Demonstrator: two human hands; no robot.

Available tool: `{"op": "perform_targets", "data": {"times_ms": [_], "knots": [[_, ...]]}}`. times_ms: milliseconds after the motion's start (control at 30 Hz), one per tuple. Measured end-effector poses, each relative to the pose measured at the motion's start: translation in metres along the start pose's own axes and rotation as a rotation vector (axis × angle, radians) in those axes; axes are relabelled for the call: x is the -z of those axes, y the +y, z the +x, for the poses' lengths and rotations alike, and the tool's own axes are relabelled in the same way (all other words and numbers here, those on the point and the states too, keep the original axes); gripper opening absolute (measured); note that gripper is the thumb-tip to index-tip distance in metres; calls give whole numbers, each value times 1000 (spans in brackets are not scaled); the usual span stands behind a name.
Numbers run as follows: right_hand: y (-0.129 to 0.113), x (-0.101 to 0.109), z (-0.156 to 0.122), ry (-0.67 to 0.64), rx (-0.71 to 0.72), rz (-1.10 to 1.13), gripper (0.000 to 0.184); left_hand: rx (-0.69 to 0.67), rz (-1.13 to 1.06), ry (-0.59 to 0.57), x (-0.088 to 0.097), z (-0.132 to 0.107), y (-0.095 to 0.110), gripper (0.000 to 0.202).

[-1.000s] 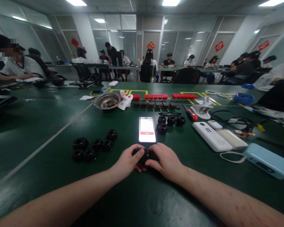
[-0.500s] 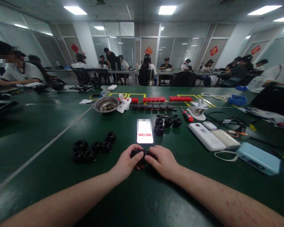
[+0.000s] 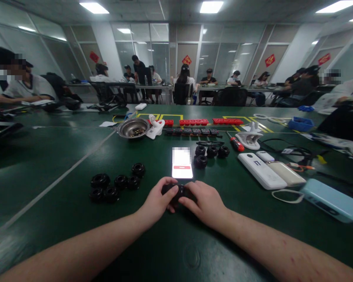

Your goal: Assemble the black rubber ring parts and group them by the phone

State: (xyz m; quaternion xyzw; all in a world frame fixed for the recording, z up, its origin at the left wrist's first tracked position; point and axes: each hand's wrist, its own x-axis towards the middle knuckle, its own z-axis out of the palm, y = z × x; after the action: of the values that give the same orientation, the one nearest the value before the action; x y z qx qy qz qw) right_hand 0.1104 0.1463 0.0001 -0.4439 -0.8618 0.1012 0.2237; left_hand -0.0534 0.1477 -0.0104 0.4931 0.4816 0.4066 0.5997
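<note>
Near the front edge of the green surface (image 3: 61,219), just below the lit phone (image 3: 182,163), a black wheel part (image 3: 176,191) sits pinched between both hands. The left hand (image 3: 157,201) wraps it from one side and the right hand (image 3: 206,203) from the other. Both sets of fingers are curled tight around it, with the thumbs meeting on top. Most of the piece is hidden, so I cannot tell whether it is one part or two pressed together. Judging by the grip, the step in hand looks like squeezing or fitting the piece, and further handling would call for steady, even pressure from both sides so that it does not slip out.

To the left lies a loose cluster of small black wheels (image 3: 116,183), some touching. Four more wheels (image 3: 210,153) sit just right of the phone.

Further back stands a metal bowl (image 3: 124,129) holding a small heap of dark bits too small to identify. A white clamp (image 3: 155,127) lies against the bowl's right side. Behind them run a row of dark blocks (image 3: 192,131) and a row of red blocks (image 3: 194,122). A blue tray (image 3: 300,124) sits far right; its contents cannot be made out.

A red-handled screwdriver (image 3: 235,143), a white power bank (image 3: 261,170) and a light blue case (image 3: 331,199) lie on the right.
</note>
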Motion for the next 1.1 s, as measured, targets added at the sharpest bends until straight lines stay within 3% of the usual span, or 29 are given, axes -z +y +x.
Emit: {"op": "perform_targets", "data": {"times_ms": [100, 167, 300, 400, 600, 800, 967, 1100], "knots": [[-1, -1, 0, 60, 209, 7, 28, 53, -15, -11, 0, 2, 2, 35], [-2, 1, -1, 85, 262, 17, 35, 77, -4, -22, 0, 3, 2, 32], [-4, 5, -3, 86, 36, 48, 33, 9, -15, 19, 1, 0, 1, 26], [-3, 3, -1, -21, -63, 16, 28, -35, -30, -3, 2, -3, -1, 27], [2, -2, 4, -91, -15, 15, 29, -34, 27, -142, 2, -1, -2, 32], [0, 2, 1, 50, 180, 92, 36, 65, 31, -53, 1, 4, -1, 28], [-1, 0, -2, 33, 28, 45, 30, -26, 24, 23, -1, -2, 0, 23], [2, -3, -1, -52, 10, 2, 33, -47, 14, -45, -1, -5, 0, 23]]}}
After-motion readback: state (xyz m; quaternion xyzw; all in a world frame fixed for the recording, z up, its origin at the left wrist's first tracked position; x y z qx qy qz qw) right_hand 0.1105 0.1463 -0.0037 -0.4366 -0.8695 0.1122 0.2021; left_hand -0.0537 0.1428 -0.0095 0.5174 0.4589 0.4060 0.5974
